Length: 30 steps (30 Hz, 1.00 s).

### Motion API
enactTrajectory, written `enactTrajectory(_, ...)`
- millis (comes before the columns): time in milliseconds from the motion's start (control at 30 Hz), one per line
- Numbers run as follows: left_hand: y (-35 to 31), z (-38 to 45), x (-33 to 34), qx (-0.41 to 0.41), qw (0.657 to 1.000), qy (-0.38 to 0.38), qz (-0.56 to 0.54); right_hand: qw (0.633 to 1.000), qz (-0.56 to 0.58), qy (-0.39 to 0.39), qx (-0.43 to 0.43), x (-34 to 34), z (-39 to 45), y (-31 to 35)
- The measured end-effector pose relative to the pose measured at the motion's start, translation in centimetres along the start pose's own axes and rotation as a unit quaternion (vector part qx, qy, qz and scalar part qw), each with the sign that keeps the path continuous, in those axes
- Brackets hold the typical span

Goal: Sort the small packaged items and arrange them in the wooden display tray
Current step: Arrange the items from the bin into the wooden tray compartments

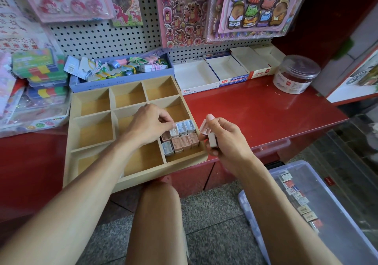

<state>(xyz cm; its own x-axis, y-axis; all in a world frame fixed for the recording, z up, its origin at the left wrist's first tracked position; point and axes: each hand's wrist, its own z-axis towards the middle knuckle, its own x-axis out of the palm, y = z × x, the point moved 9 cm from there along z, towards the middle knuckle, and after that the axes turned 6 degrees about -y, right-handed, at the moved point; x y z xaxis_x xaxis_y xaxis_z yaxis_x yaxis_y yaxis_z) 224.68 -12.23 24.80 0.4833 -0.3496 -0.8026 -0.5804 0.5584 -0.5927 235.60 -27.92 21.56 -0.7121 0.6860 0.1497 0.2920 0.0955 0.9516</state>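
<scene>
Sharpeners [180, 137], small pink and blue ones, stand packed upright in the compartment at the tray's [92, 99] near right corner, the blue ones along its far side and at the left end of the near row, the pink between. The tray itself sits on the red counter [255, 109] with its near edge hanging out past the counter's front edge.

The left hand [151, 121] reaches over the tray, fingertips pinching a whitish sharpener at the far left of that block. The right hand [223, 140] hovers just off the tray's right edge, clamped on a few more: a pink one between thumb and fingers, a white one below it.

The risk I see is the overhang: a firm press on the near side might tip the tray off the counter. The block is tight, too, so wedging another piece in could topple its neighbours or mix the colours. The right hand's stack looks loosely held, and a slip would drop pieces to the floor.

Behind the tray lies a purple box [122, 68] of tagged trinkets; to its right, open white cartons [204, 74] and a clear jar [296, 74]. A plastic bin [306, 203] with more packets stands on the floor at the right. The left forearm crosses the empty near compartments.
</scene>
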Motion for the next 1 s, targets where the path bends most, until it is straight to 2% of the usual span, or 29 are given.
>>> enactTrajectory(133, -0.1, -0.2, -0.2, 0.001, 1.000, -0.022, 0.000, 1.000, 0.001, 0.001, -0.001, 0.2, 0.1, 0.2)
enactTrajectory(233, -0.9, -0.5, -1.0, 0.024, 0.996, -0.046, -0.066, 1.000, 0.006, 0.008, 0.010, 0.6, 0.1, 0.2)
enactTrajectory(400, -4.9, -2.2, -0.6, 0.099, 0.973, 0.059, -0.199, 0.999, -0.005, 0.029, 0.031, 1.8, 0.1, 0.2)
enactTrajectory(533, -5.4, -2.7, -0.6, 0.109, 0.970, 0.049, -0.211, 0.999, -0.003, 0.034, 0.036, 2.4, -0.1, 0.1)
enactTrajectory(667, -4.8, -2.9, -0.8, 0.072, 0.962, 0.044, -0.261, 0.998, 0.012, 0.050, 0.045, 2.8, -0.5, 0.3)
enactTrajectory(867, -4.7, -3.2, -1.3, 0.087, 0.974, 0.060, -0.201, 0.999, -0.015, 0.034, 0.040, 3.2, -0.3, 0.3)
enactTrajectory(1000, -3.6, -2.9, -2.2, 0.084, 0.986, 0.030, -0.143, 0.999, -0.019, -0.001, 0.041, 2.8, -0.3, 0.6)
